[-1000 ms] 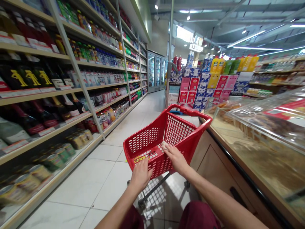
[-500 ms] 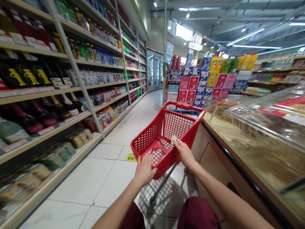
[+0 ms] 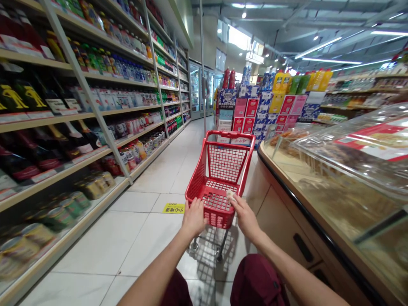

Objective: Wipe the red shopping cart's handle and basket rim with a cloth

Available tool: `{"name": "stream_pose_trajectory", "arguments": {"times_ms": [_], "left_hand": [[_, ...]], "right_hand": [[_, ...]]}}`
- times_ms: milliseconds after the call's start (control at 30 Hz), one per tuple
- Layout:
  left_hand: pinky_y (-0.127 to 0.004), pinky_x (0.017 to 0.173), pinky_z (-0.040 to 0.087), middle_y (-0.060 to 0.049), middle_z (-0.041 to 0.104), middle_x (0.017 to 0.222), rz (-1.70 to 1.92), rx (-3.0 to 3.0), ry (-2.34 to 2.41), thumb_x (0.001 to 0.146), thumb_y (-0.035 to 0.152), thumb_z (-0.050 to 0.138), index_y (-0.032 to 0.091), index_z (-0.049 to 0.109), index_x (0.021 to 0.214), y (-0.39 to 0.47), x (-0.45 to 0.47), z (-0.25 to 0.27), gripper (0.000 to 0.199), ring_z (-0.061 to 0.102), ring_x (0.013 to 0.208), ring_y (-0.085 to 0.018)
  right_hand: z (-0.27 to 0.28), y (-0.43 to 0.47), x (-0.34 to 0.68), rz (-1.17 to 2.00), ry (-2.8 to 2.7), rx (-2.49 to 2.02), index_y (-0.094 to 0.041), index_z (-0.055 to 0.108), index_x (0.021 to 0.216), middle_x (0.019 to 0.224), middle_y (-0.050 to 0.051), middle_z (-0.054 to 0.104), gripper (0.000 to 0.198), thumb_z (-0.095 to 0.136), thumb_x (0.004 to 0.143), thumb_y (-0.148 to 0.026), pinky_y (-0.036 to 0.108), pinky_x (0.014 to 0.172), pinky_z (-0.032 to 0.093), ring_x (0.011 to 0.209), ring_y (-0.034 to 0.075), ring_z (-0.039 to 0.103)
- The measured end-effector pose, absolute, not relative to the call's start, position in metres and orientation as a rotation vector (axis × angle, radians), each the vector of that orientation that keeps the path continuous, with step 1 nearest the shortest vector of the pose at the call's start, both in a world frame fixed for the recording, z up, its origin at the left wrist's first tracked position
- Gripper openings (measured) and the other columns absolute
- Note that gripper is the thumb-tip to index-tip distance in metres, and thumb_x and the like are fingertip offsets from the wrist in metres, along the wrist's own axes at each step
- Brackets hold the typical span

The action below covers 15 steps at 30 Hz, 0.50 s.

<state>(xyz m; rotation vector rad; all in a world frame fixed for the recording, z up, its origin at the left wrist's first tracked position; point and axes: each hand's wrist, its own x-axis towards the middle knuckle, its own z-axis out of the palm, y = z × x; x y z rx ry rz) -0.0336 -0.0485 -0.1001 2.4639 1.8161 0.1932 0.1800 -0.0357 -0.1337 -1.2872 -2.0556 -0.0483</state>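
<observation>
Between the drinks shelving [image 3: 47,122] and a wooden counter [image 3: 280,221] with a glass front, I see a red shopping cart [image 3: 199,178] on the white tiled floor [image 3: 89,242], low end toward the person, handle bar at the far end. The person's left hand [image 3: 194,216] is partly closed over the near left corner of the cart's rim, fingers close together and bent, holding it; how tightly, I can't tell. The right hand [image 3: 245,216], at the near right corner, is nearly closed, its fingertips pinching a crumpled whitish wad [image 3: 230,195] by the rim. Whether that's cloth or tissue I can't make out, nor whether it presses on the plastic. The person's knees, in maroon trousers [image 3: 256,280], show just below the hands, with the cart's near wheels ahead of them. Left of the cart, a yellow label [image 3: 174,208] with dark characters lies on the floor. Clear plastic covers [image 3: 318,144], one bearing a red-and-white sign [image 3: 376,138], top the counter. Beyond the cart's handle stand stacked cartons [image 3: 245,114] with yellow bottles [image 3: 282,80] on top, and glass-door fridges [image 3: 199,85] line the aisle's far end.
</observation>
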Motion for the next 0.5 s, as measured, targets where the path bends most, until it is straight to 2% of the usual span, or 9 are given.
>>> {"name": "stream_pose_trajectory", "arguments": {"times_ms": [167,300,400,500], "left_hand": [[-0.047,0.105,0.012,-0.013,0.036,0.134,0.195,2.487,1.723,0.068,0.03,0.048,0.011,0.034,0.125,-0.041,-0.019,-0.102,0.062,0.022,0.127,-0.025],[-0.047,0.105,0.012,-0.009,0.042,0.13,0.221,2.525,1.607,0.067,0.028,0.049,0.016,0.04,0.121,-0.041,-0.008,-0.101,0.057,0.029,0.124,-0.023],[-0.051,0.105,0.011,-0.011,0.037,0.134,0.272,2.506,1.639,0.07,0.021,0.045,0.015,0.04,0.121,-0.039,-0.017,-0.102,0.051,0.026,0.126,-0.024],[-0.046,0.106,0.016,-0.012,0.035,0.135,0.406,2.46,1.568,0.068,0.008,0.04,0.011,0.039,0.121,-0.036,-0.028,-0.109,0.053,0.019,0.129,-0.021]], "right_hand": [[-0.156,-0.059,0.156,-0.039,-1.904,-1.286,-0.024,0.046,0.123,0.129,0.006,0.044,0.059,0.033,0.071,0.001,0.041,0.097,0.035,0.12,0.018,0.038],[-0.158,-0.065,0.143,-0.082,-1.966,-1.184,-0.024,0.043,0.125,0.127,0.006,0.047,0.056,0.034,0.074,-0.001,0.036,0.095,0.039,0.118,0.016,0.04],[-0.155,-0.063,0.152,-0.157,-1.953,-1.127,-0.024,0.044,0.124,0.126,0.006,0.047,0.052,0.034,0.078,-0.002,0.035,0.094,0.04,0.118,0.015,0.041],[-0.162,-0.065,0.156,-0.204,-1.922,-1.11,-0.02,0.047,0.122,0.125,0.009,0.048,0.048,0.033,0.079,-0.002,0.037,0.095,0.039,0.119,0.017,0.039]]}}
